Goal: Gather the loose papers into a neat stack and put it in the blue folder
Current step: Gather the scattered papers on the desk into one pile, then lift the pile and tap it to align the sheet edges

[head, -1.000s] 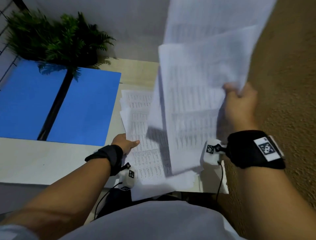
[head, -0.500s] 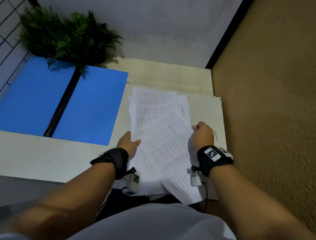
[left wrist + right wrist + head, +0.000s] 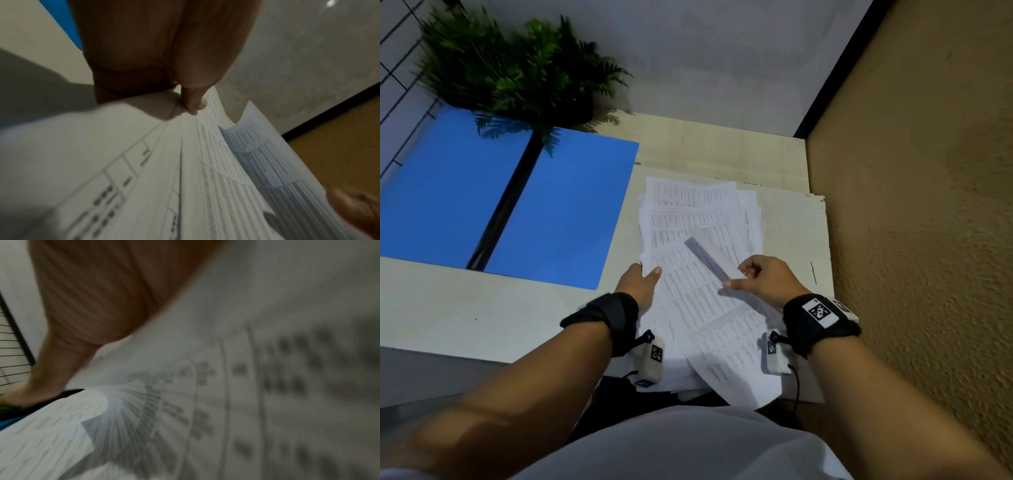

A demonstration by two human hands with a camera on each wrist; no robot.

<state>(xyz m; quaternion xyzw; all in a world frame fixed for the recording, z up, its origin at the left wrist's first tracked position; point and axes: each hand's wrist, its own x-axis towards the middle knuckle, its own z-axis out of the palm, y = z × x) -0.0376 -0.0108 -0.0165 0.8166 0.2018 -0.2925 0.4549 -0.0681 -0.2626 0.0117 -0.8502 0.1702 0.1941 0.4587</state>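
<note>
The blue folder (image 3: 558,212) lies open and flat on the left of the table, with a black spine down its middle. Printed loose papers (image 3: 688,219) lie fanned out and askew to its right, their near ends hanging over the table's front edge. My left hand (image 3: 647,271) holds the pile's left edge, thumb (image 3: 195,104) pressed on top and fingers hidden below. My right hand (image 3: 738,277) pinches the right edge of the top sheet, which curls up off the pile. The right wrist view is blurred and shows only paper (image 3: 246,386).
A potted fern (image 3: 517,68) stands at the back left, its fronds over the folder's far edge. A brown textured wall (image 3: 911,240) runs close along the table's right side. A beige ledge (image 3: 722,150) lies behind the papers. Bare table (image 3: 465,315) shows in front of the folder.
A second ago my right hand held a bunch of sheets up in the air. It laid them on the pile and now lifts the top sheet's right edge. My left hand stayed put.
</note>
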